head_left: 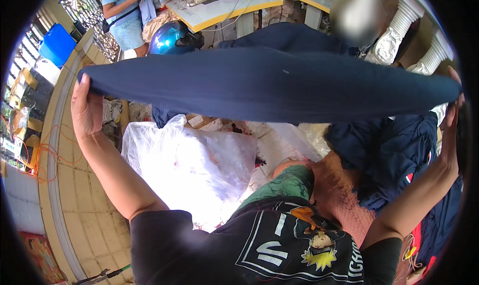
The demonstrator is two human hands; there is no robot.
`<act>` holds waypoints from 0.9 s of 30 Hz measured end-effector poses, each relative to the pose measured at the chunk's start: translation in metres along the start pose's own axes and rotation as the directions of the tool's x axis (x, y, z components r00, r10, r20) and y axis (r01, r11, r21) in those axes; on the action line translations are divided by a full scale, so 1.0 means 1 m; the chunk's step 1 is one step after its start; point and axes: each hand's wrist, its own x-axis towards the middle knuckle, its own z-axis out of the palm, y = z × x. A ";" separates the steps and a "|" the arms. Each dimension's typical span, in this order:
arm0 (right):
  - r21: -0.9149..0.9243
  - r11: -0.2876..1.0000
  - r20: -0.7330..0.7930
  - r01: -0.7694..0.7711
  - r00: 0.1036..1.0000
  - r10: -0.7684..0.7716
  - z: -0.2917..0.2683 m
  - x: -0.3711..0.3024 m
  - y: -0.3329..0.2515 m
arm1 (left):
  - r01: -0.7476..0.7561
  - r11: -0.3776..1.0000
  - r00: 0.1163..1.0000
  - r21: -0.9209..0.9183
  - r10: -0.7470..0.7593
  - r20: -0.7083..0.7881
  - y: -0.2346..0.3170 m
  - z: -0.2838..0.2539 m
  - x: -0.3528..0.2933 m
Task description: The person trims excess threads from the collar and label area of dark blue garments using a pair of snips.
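A long piece of navy cloth (239, 85) is stretched wide in the air in front of me, slightly blurred along its upper edge. My left hand (87, 108) is closed on its left end, thumb up against the corner. At the far right, my right hand (453, 105) grips the other end, partly lost at the dark rim of the picture. Both arms are spread and raised. I cannot tell what kind of garment the cloth is. Below it, a see-through plastic bag (184, 152) lies brightly lit in front of my lap.
Navy garments (386, 150) are heaped at the right. A shiny blue helmet (169, 38) and a sewing machine table (224, 10) stand beyond the cloth. One person (127, 20) stands at the back left. White hoses (399, 30) hang at the upper right; an orange cord (47, 157) trails at left.
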 end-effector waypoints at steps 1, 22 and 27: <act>0.162 0.987 -0.090 0.009 0.996 0.006 0.025 0.010 0.007 | 0.050 0.998 0.998 0.049 -0.048 -0.051 -0.010 -0.006 0.001; 0.030 0.931 0.857 -0.364 0.488 0.163 0.360 0.001 0.098 | 0.525 0.768 0.493 0.368 0.077 -0.866 -0.329 -0.230 -0.079; -0.166 0.979 0.902 -0.118 0.383 0.199 0.218 -0.010 0.097 | 0.371 0.849 0.634 0.377 0.064 -0.770 -0.378 -0.110 -0.100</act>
